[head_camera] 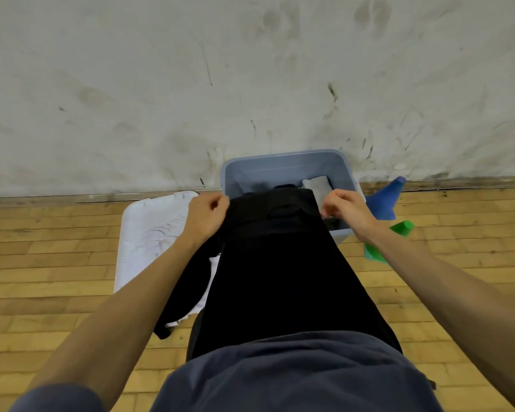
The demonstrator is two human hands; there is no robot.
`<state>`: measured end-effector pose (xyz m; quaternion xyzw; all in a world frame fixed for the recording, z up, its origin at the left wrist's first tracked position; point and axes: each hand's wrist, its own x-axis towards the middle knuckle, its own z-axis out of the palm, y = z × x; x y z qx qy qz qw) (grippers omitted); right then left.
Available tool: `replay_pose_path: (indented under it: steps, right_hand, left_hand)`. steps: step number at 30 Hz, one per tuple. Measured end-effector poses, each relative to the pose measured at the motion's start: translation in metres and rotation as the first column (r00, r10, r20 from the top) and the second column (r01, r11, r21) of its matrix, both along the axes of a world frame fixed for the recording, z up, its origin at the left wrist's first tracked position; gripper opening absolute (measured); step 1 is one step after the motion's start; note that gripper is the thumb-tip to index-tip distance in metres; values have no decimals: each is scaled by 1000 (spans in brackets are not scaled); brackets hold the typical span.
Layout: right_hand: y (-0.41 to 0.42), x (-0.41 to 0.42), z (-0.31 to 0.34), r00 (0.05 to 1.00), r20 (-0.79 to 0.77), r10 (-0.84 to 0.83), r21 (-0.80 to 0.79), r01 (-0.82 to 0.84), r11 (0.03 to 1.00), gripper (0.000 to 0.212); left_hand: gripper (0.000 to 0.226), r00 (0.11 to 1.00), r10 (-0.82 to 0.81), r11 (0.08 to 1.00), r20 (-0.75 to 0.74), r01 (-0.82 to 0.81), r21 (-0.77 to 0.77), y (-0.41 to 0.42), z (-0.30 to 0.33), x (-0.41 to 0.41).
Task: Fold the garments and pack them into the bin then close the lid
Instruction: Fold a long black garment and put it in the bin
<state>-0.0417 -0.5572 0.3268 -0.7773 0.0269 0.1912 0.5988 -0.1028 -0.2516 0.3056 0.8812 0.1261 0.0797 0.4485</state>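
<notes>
Item, as I have it: left hand (206, 216) and right hand (346, 209) each pinching a top corner of the black garment (280, 278), long axis hanging down toward me, open bin (283, 165) directly beyond both hands, equally near.

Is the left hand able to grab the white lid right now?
Probably not yet. The left hand is busy gripping the black garment, as is the right hand. The white lid lies close beside it on the floor, partly under dark cloth.
</notes>
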Motion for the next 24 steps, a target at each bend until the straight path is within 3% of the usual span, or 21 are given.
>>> replay_pose_path:
  steps: [2, 4, 8, 12, 15, 20, 22, 24]
  right_hand:
    - [1, 2, -1, 995, -97, 27, -46, -32, 998, 12]
    - [4, 5, 0, 967, -243, 72, -89, -96, 991, 35]
    - [15, 5, 3, 946, -316, 72, -126, -117, 985, 52]
    - [20, 6, 6, 925, -377, -40, -67, 16, 998, 57]
    - [25, 9, 14, 921, -376, -104, 74, 141, 987, 52]
    - [41, 21, 40, 948, -293, -123, 237, 197, 951, 29]
    - [48, 27, 54, 961, -256, -104, 317, 185, 930, 23]
    - [52, 32, 68, 970, -230, -84, 425, 178, 888, 21]
  left_hand:
    - [27, 982, -154, 976, 110, 133, 174, -16, 3, 5]
    - [32, 923, -357, 892, 143, 292, 345, -37, 6, 8]
    - [80, 794, -587, 669, -162, 587, 456, -82, 9, 11]
    - [91, 771, -574, 555, -277, 615, 560, -98, -1, 10]
    - [90, 817, -529, 602, -230, 553, 576, -98, -3, 6]
    - [65, 941, -337, 769, -40, 299, 565, -105, 11, 12]
    - [52, 967, -255, 869, 19, 221, 442, -104, 20, 22]
    - [41, 987, -151, 973, 55, 138, 185, -97, 34, 34]
